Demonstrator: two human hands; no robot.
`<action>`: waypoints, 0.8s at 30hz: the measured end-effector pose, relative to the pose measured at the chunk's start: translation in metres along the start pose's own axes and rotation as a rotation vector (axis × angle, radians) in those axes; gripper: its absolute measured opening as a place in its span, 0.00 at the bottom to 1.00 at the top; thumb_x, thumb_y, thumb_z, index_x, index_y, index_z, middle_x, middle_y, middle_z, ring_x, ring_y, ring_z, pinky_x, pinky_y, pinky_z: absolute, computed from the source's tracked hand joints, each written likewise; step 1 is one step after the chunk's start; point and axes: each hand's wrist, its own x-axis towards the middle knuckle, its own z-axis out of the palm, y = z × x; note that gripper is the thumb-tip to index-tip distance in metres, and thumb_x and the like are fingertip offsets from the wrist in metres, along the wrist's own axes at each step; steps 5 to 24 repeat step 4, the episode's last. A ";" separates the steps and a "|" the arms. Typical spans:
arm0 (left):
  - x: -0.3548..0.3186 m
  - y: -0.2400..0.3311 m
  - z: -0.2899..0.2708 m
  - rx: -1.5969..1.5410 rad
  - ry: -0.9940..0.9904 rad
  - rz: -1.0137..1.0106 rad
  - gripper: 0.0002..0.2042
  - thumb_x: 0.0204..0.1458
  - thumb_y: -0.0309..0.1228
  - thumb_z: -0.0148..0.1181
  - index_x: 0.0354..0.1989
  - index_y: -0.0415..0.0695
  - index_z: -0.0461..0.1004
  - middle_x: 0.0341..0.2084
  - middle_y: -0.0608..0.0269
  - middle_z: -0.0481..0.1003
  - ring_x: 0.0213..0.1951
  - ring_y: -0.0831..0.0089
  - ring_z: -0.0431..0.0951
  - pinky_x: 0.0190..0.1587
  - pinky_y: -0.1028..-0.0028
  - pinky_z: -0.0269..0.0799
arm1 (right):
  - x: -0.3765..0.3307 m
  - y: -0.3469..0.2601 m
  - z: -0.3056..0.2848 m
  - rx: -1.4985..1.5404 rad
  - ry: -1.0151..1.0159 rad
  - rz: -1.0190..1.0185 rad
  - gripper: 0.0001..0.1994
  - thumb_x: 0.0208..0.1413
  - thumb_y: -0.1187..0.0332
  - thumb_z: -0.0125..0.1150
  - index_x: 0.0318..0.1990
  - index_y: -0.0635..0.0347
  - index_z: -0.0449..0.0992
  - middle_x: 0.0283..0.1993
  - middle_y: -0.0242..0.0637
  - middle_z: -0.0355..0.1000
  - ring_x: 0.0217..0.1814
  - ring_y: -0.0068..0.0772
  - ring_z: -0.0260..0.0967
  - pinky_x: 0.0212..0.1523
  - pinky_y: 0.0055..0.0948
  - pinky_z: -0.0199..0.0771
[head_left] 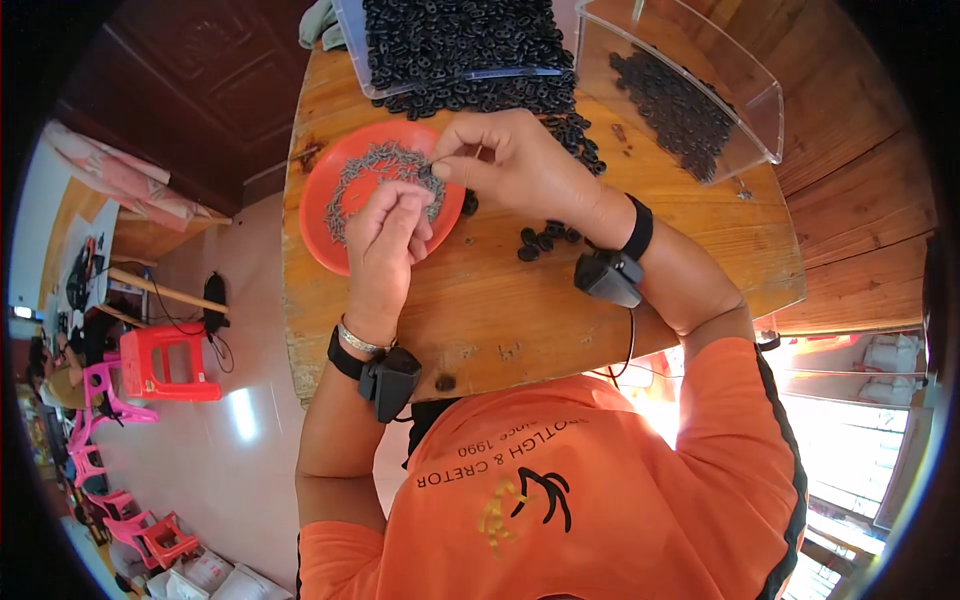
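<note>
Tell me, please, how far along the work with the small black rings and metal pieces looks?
Possibly done: black pieces in the clear bin. In hand: left hand and right hand pinch small parts over the orange plate. Left: many loose black rings and metal pieces.

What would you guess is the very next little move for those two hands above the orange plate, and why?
Probably bringing the fingertips together to join the pieces. The left hand and right hand each pinch something small and hover close above the orange plate of small grey metal pieces, with loose black rings lying beside it on the wooden table.
</note>
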 end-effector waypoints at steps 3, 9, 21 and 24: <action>0.007 -0.011 -0.005 -0.067 0.029 -0.074 0.13 0.58 0.38 0.47 0.34 0.42 0.72 0.15 0.71 0.66 0.16 0.86 0.62 0.17 0.84 0.56 | 0.005 0.006 0.007 -0.410 0.026 -0.269 0.05 0.57 0.66 0.57 0.34 0.55 0.76 0.30 0.30 0.75 0.32 0.27 0.72 0.32 0.24 0.72; -0.009 -0.017 -0.006 -0.072 0.049 -0.117 0.13 0.58 0.38 0.47 0.34 0.42 0.72 0.15 0.71 0.66 0.16 0.86 0.62 0.17 0.84 0.56 | 0.001 0.009 0.013 -0.514 0.019 -0.363 0.05 0.57 0.66 0.56 0.35 0.54 0.77 0.31 0.31 0.76 0.32 0.33 0.73 0.34 0.28 0.73; -0.009 -0.017 -0.006 -0.072 0.049 -0.117 0.13 0.58 0.38 0.47 0.34 0.42 0.72 0.15 0.71 0.66 0.16 0.86 0.62 0.17 0.84 0.56 | 0.001 0.009 0.013 -0.514 0.019 -0.363 0.05 0.57 0.66 0.56 0.35 0.54 0.77 0.31 0.31 0.76 0.32 0.33 0.73 0.34 0.28 0.73; -0.009 -0.017 -0.006 -0.072 0.049 -0.117 0.13 0.58 0.38 0.47 0.34 0.42 0.72 0.15 0.71 0.66 0.16 0.86 0.62 0.17 0.84 0.56 | 0.001 0.009 0.013 -0.514 0.019 -0.363 0.05 0.57 0.66 0.56 0.35 0.54 0.77 0.31 0.31 0.76 0.32 0.33 0.73 0.34 0.28 0.73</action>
